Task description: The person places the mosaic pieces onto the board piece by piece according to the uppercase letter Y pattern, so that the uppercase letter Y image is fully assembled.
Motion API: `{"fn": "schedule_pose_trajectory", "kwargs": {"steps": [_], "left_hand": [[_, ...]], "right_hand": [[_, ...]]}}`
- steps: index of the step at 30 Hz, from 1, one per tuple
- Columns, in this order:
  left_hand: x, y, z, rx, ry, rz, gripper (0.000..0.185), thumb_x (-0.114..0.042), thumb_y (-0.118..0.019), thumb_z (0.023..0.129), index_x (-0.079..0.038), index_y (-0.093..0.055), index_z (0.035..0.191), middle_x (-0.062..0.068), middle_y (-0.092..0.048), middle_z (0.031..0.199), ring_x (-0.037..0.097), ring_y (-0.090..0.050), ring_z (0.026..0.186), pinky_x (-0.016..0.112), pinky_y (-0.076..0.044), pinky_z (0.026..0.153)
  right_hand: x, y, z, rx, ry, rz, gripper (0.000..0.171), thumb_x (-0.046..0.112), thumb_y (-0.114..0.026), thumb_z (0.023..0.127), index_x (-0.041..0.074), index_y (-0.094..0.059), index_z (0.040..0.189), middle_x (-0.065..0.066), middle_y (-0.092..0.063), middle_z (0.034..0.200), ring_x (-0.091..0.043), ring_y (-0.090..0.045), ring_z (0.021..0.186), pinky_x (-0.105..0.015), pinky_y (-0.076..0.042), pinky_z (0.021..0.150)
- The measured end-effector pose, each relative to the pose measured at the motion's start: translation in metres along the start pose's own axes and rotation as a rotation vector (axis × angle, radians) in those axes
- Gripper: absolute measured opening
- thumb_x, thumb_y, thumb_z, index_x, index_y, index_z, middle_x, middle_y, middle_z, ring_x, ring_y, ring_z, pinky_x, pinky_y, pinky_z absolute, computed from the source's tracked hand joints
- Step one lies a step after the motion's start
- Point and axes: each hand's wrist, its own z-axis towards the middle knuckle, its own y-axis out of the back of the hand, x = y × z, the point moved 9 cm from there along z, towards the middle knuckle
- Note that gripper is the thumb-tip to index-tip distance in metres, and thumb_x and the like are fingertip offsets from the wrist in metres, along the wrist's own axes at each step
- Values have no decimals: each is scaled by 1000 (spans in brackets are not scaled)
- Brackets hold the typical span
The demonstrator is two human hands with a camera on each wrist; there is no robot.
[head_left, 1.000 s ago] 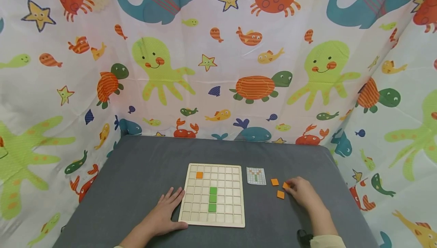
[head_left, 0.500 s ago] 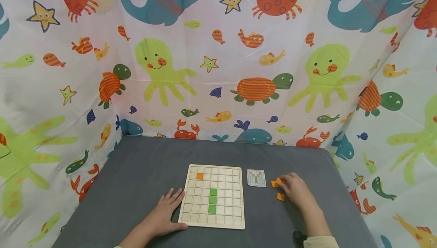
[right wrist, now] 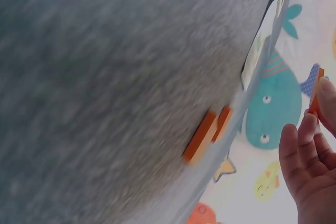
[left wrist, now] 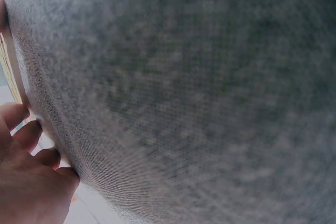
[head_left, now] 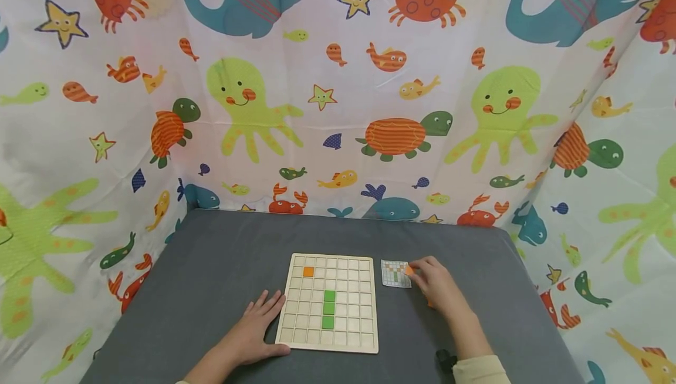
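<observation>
My right hand (head_left: 438, 287) pinches an orange square tile (head_left: 409, 269) between thumb and fingertips, raised over the right edge of a small pattern card (head_left: 393, 278). The right wrist view shows that tile (right wrist: 315, 95) edge-on, clear of the table. My left hand (head_left: 253, 328) rests with spread fingers along the left edge of a wooden grid board (head_left: 351, 302), thumb at its near left corner. On the board, an orange tile (head_left: 308, 272) sits near the upper left, and three green tiles (head_left: 329, 308) form a column around the middle.
Two more orange tiles (right wrist: 200, 137) lie on the grey cloth-covered table (head_left: 227, 255); my right hand mostly hides them in the head view. A sea-animal curtain (head_left: 338, 120) encloses the back and sides. Beside my right sleeve is a black object (head_left: 446, 361).
My right hand has lifted an orange tile from beside the others and carried it left and away from me, to the card's edge. My left hand and the board have stayed put.
</observation>
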Motion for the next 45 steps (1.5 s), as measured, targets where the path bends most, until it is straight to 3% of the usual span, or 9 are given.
{"fn": "schedule_pose_trajectory", "kwargs": {"steps": [12,21,30,45], "left_hand": [[3,-2,2,21,18,6,113,-82,-58,65,-19,-22,153,5,-22,158,38,-10,146,65,-16,110],[3,-2,1,19,15,-5,113,-80,-59,66,-19,-22,153,5,-21,158,38,-10,146,64,-16,110],[4,-3,1,11,10,-9,113,-82,-58,65,-19,-22,153,4,-21,158,37,-10,146,64,-16,110],[3,-2,0,3,5,5,112,-81,-58,66,-19,-23,153,4,-22,158,37,-10,146,64,-16,111]], "right_hand": [[28,-18,13,61,18,68,23,19,-73,84,13,-70,107,0,-61,101,-9,-51,79,-30,-47,68],[51,-30,21,122,-23,88,24,23,-72,85,17,-70,108,1,-61,102,-8,-50,77,-26,-48,67],[78,-43,28,142,77,78,26,29,-71,85,18,-70,109,4,-61,102,-5,-49,73,-23,-45,63],[115,-72,38,223,125,93,28,34,-67,88,21,-69,112,5,-61,103,-7,-52,74,-24,-46,64]]}}
